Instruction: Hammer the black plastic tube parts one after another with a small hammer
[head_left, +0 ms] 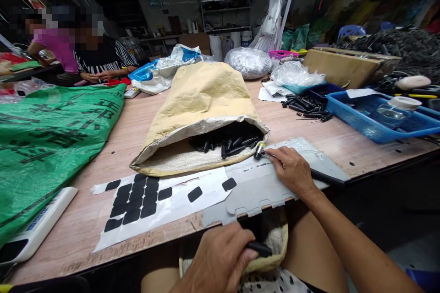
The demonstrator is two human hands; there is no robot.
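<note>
My right hand (294, 169) is closed round a small hammer (259, 152), its metal and yellowish head lying near the sack's mouth and its black handle reaching out to the right behind the hand. Beneath it lies a grey board (256, 187) at the table's edge. Lower down, my left hand (222, 254) grips a black tube-shaped piece (261, 249) above an open bag (282, 249) on the lap. In front, a tan sack (209, 96) lies on its side, with several black tube-shaped pieces (233, 144) in its open mouth.
White backing sheet (144, 224) with black rounded squares lies at front left. A green sack (58, 132) and a white device (41, 226) are at left. More black pieces (309, 107), a blue tray (388, 130) and a cardboard box (340, 66) stand right. Two people sit behind.
</note>
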